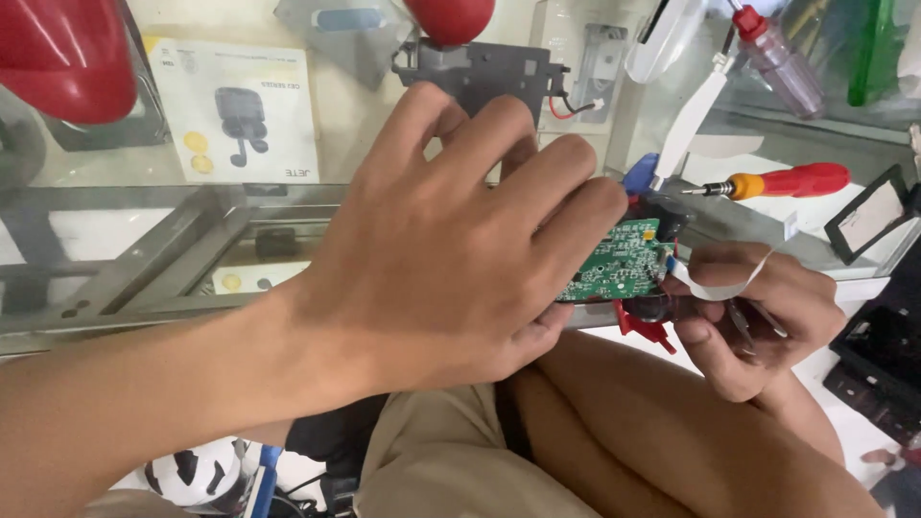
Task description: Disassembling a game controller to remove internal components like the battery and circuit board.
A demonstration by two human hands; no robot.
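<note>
Head view: green circuit board (pixel 619 264) pinched between both hands.
Left hand (pixel 451 240) grips its left end; right hand (pixel 753 317) grasps the white ribbon cable (pixel 715 286) at its right.

Circuit board (pixel 622 264): green, speckled with small silver and white parts, one yellow block at its upper corner. Ribbon cable (pixel 715 285): plain white, seen beside the board. Red plastic piece (pixel 645 326) noted just under the board. Screwdriver (pixel 782 181): red handle, orange collar, dark metal tip. Second screwdriver (pixel 777 58): clear handle with a red cap. Bracket (pixel 484 72): dark grey, with red and black wires at its side. Box (pixel 235 110): white, printed with black earbuds and yellow dots. Shorts (pixel 441 451): tan. Ball (pixel 197 472) at the bottom edge: white with black patches.
</note>
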